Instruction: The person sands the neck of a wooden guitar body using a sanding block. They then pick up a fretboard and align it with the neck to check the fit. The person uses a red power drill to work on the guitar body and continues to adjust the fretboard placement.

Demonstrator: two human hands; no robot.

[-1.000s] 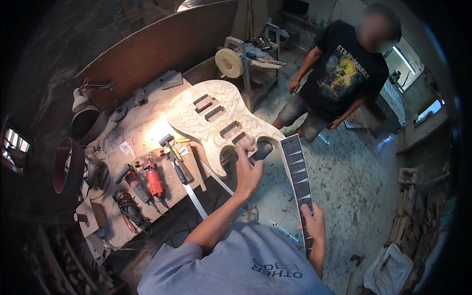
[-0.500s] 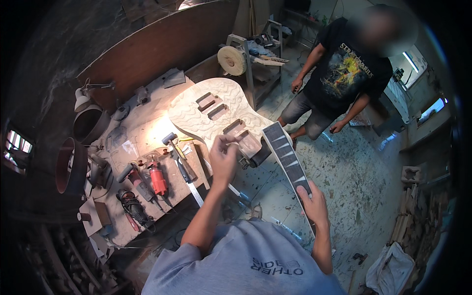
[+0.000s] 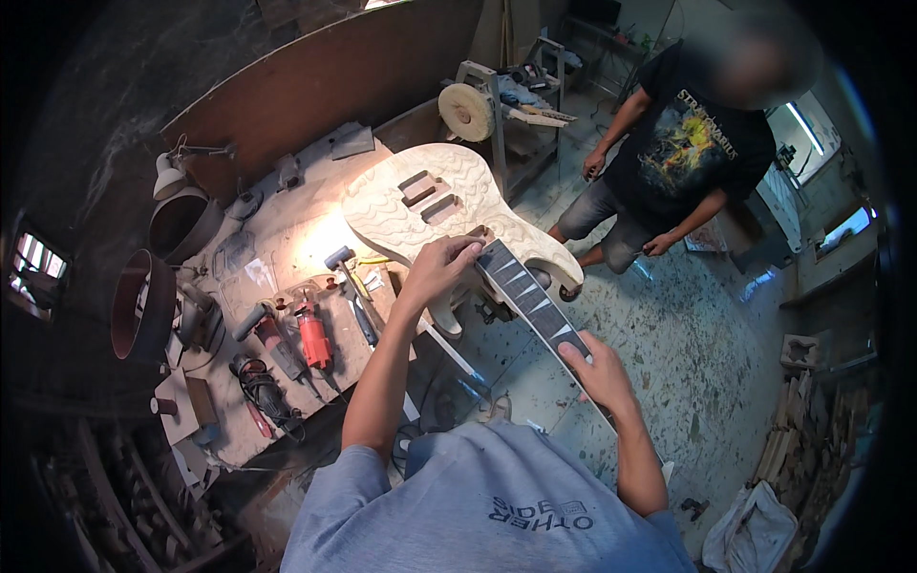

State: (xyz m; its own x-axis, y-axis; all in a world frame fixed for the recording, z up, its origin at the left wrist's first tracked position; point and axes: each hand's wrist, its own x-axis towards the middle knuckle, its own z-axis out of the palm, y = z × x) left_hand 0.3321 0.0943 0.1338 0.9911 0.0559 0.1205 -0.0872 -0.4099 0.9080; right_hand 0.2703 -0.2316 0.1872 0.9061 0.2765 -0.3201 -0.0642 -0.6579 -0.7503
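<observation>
A guitar neck (image 3: 525,295) with a dark fingerboard and pale pointed inlays slants across in front of me. My right hand (image 3: 606,374) is wrapped round it partway down, thumb on the fingerboard. At its upper end, my left hand (image 3: 446,270) has its fingers closed on the edge. Just beyond lies an unfinished pale guitar body (image 3: 460,198) with a rippled carved top and rectangular cavities. The neck's upper end overlaps the body's near edge and hides part of it. Whether the two touch, I cannot tell.
On the wooden workbench (image 3: 287,244) at left lie a hammer (image 3: 342,260), a red power tool (image 3: 312,334), a grinder (image 3: 270,342) and a lit lamp (image 3: 170,179). Another person (image 3: 683,143) stands at far right. Wood pieces (image 3: 800,435) are stacked at right.
My left hand has come from above the body's cavity to the neck's upper end. The neck has moved left, its upper end now over the body's near edge. My right hand still grips it.
</observation>
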